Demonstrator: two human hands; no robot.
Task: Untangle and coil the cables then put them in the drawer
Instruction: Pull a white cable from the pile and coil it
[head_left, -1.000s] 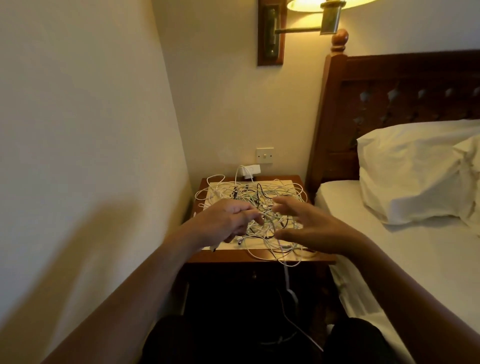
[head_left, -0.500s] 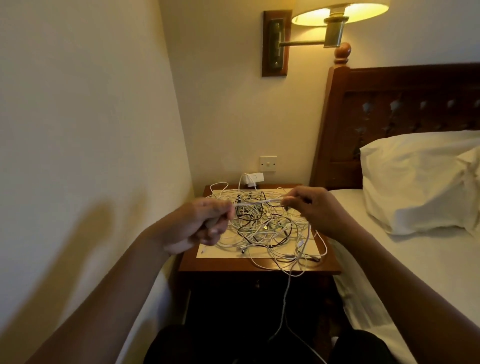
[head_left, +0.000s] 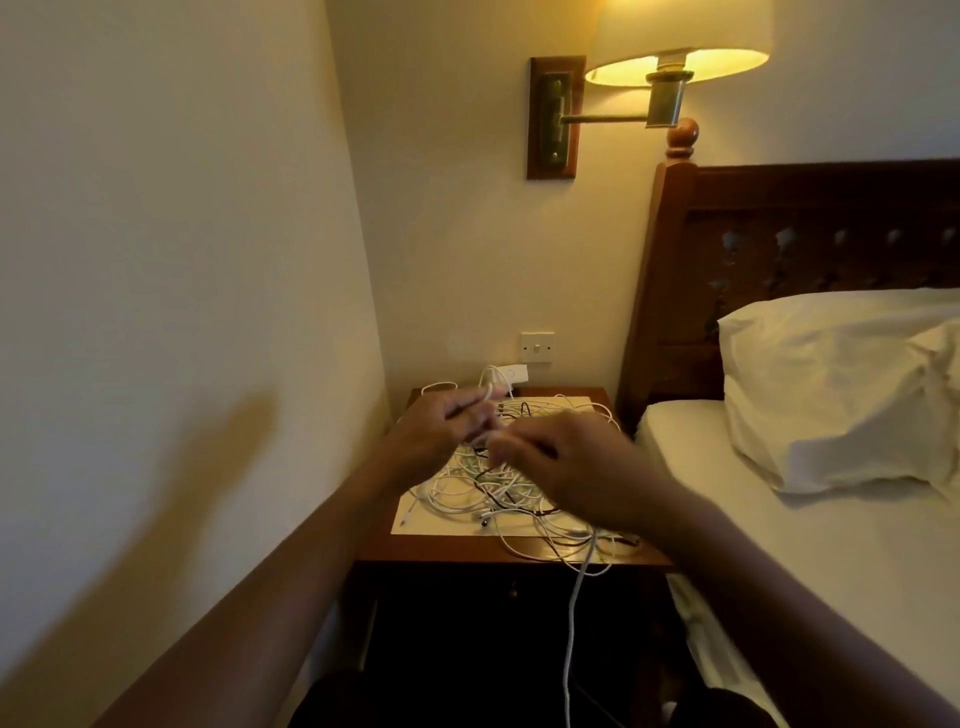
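Observation:
A tangle of white and black cables (head_left: 488, 493) lies on a white sheet on the wooden nightstand (head_left: 441, 552). My left hand (head_left: 441, 431) is above the pile's far left and pinches a white cable that loops up by its fingers. My right hand (head_left: 571, 467) hovers close beside it, fingers curled round the same white cable; both hands are blurred. One white cable (head_left: 574, 623) hangs off the front edge down toward my lap. The drawer front (head_left: 511, 592) below the top is dark and shut.
A wall runs close along the left. A bed (head_left: 779, 519) with a white pillow (head_left: 841, 384) and dark headboard stands right of the nightstand. A lit wall lamp (head_left: 675, 57) hangs above. A switch plate (head_left: 537, 347) and white plug adapter (head_left: 511, 375) sit at the back.
My hands had a white cable stretched between them; now they have come close together over the pile. The camera has tilted up a little.

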